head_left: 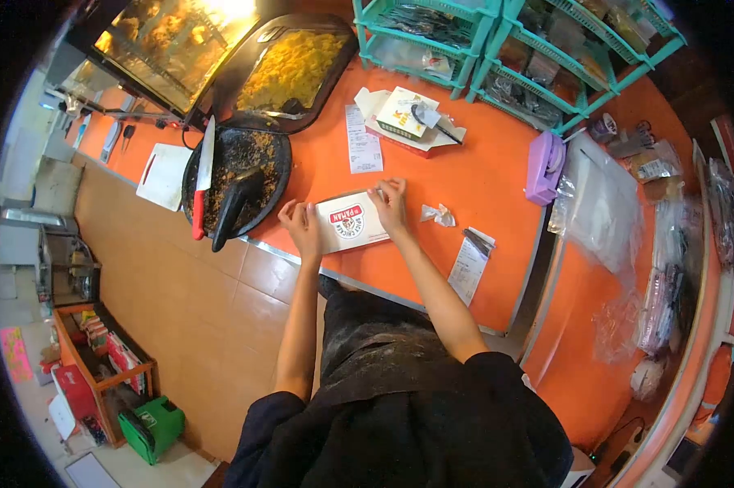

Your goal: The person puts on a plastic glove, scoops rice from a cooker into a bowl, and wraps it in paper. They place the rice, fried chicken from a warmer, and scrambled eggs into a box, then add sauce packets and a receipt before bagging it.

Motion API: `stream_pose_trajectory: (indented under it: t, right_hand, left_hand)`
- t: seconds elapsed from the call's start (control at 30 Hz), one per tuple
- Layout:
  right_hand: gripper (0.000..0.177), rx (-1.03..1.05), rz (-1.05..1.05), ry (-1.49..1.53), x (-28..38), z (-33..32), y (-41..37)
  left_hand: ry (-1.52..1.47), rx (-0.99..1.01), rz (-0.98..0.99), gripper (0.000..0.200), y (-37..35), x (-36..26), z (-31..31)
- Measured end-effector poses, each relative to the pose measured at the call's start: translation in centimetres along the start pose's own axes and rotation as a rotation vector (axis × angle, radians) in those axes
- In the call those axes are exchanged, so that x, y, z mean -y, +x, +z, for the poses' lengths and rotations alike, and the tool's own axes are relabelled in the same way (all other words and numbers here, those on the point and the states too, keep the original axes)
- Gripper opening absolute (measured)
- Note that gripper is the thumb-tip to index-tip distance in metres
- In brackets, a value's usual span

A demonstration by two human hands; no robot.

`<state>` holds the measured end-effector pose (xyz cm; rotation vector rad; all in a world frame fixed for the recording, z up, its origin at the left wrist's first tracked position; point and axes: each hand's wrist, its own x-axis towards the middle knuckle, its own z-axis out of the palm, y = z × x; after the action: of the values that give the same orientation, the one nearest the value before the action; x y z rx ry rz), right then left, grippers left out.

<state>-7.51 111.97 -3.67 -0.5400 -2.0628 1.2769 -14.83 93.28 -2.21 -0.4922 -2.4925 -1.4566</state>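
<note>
A white cardboard food box with a red and black chicken logo lies closed at the near edge of the orange counter. My left hand grips its left end, fingers bent over the side. At the right end, my right hand has its fingers curled on the box's upper corner. Beyond the box lies a printed receipt. A crumpled piece of white paper sits to the right of my right hand.
Left stands a stone mortar with its pestle and a red-handled knife across it. Behind are a tray of yellow food and an open box. A purple tape dispenser and teal racks stand right.
</note>
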Motion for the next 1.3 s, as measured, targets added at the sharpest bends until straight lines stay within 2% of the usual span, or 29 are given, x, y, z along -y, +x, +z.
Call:
stream_pose_trajectory:
  t: [0.03,0.07,0.1,0.13,0.17,0.2,0.23,0.27,0.3,0.33,0.4,0.47,0.53,0.6,0.67,0.7,0.8,0.83,0.93,0.97,1.07,1.1,1.2,1.23,1.27,1.3]
  right_hand:
    - [0.016,0.008,-0.007,0.084,-0.9,0.3,-0.1]
    - [0.016,0.014,-0.014,0.164,-1.9,0.5,-0.2]
    - [0.027,0.032,0.155,0.356,1.1,-0.6,-0.1]
    - [0.032,0.105,0.214,0.261,1.7,-1.6,-0.6]
    - [0.036,0.176,0.278,0.166,1.8,-2.8,-1.1]
    - [0.041,0.245,0.341,0.074,2.1,-4.2,-1.4]
    - [0.026,0.286,0.217,-0.227,4.1,-6.6,-1.4]
    - [0.018,0.187,0.206,-0.320,2.9,-8.8,-1.4]
    - [0.019,0.093,0.195,-0.411,1.2,-11.3,-1.4]
    - [0.030,-0.133,0.265,-0.255,-1.0,-14.2,-0.6]
    - [0.019,-0.475,0.288,-0.630,-3.9,-21.9,1.5]
    - [0.023,-0.737,0.192,-0.746,-4.4,-27.9,3.5]
    - [0.028,-0.770,0.240,-0.936,-6.2,-31.7,6.5]
    - [0.033,-0.545,0.563,-0.977,-8.4,-33.9,8.5]
    - [0.034,-0.519,0.609,-1.124,-11.5,-34.4,10.2]
    - [0.034,-0.500,0.633,-1.196,-12.5,-34.6,10.3]
    - [0.032,-0.509,0.538,-0.568,-12.7,-36.9,8.7]
    - [0.027,-0.569,0.469,-0.439,-8.3,-36.3,7.0]
    - [0.022,-0.523,0.430,-0.401,-9.7,-35.2,2.8]
    - [0.021,-0.450,0.501,-0.430,-12.7,-35.0,2.2]
    - [0.023,-0.644,0.697,-0.759,-9.2,-32.8,3.9]
    - [0.024,-0.586,0.793,-0.685,-11.5,-33.4,3.7]
    - [0.024,-0.477,0.602,-0.512,-13.8,-32.8,0.2]
    - [0.022,-0.225,0.648,-0.374,-8.3,-31.3,-0.3]
    - [0.016,-0.138,0.491,-0.296,-8.1,-28.7,-2.2]
    - [0.014,-0.076,0.296,0.085,-6.6,-25.2,-4.3]
  left_hand:
    - [-0.106,0.023,0.055,0.017,0.3,0.5,-0.1]
    - [-0.240,0.052,-0.027,0.017,0.3,0.9,0.0]
    - [-0.376,0.089,-0.111,0.018,0.4,0.5,0.0]
    - [-0.512,0.133,-0.200,0.020,0.3,-0.3,0.0]
    - [-0.454,0.227,-0.288,0.030,0.5,-1.7,-0.3]
    - [-0.115,0.235,-0.126,0.031,0.1,-3.2,0.2]
    - [0.221,0.228,0.045,0.031,-0.5,-4.8,0.7]
    - [0.556,0.205,0.223,0.032,-1.3,-5.9,1.5]
    - [0.454,0.226,0.194,0.030,-2.8,-6.8,2.8]
    - [0.453,0.252,0.165,0.033,-4.5,-8.3,4.3]
    - [0.493,0.355,0.233,0.040,-7.8,-12.0,5.2]
    - [0.462,0.466,0.300,0.035,-9.6,-14.5,4.9]
    - [0.359,0.573,0.384,0.029,-10.1,-14.2,4.7]
    - [0.281,0.658,0.484,0.023,-9.8,-13.6,4.8]
    - [0.231,0.727,0.590,0.018,-9.3,-12.8,4.6]
    - [0.250,0.799,0.583,0.027,-8.9,-12.8,4.2]
    - [0.129,0.776,0.446,0.053,-8.6,-13.2,2.7]
    - [0.328,0.618,0.502,0.077,-9.2,-13.1,2.1]
    - [0.581,0.536,0.200,0.087,-10.4,-14.3,0.8]
    - [0.493,0.493,0.240,0.091,-10.6,-13.2,1.0]
    - [0.471,0.710,-0.018,0.093,-8.6,-14.7,0.5]
    - [0.441,0.705,0.000,0.094,-8.4,-14.4,0.3]
    - [0.379,0.681,0.064,0.096,-7.7,-14.0,0.6]
    - [0.381,0.669,0.081,0.096,-7.8,-14.5,0.7]
    - [0.387,0.666,0.098,0.097,-8.2,-15.0,0.7]
    - [0.382,0.653,0.108,0.096,-8.4,-15.5,1.0]
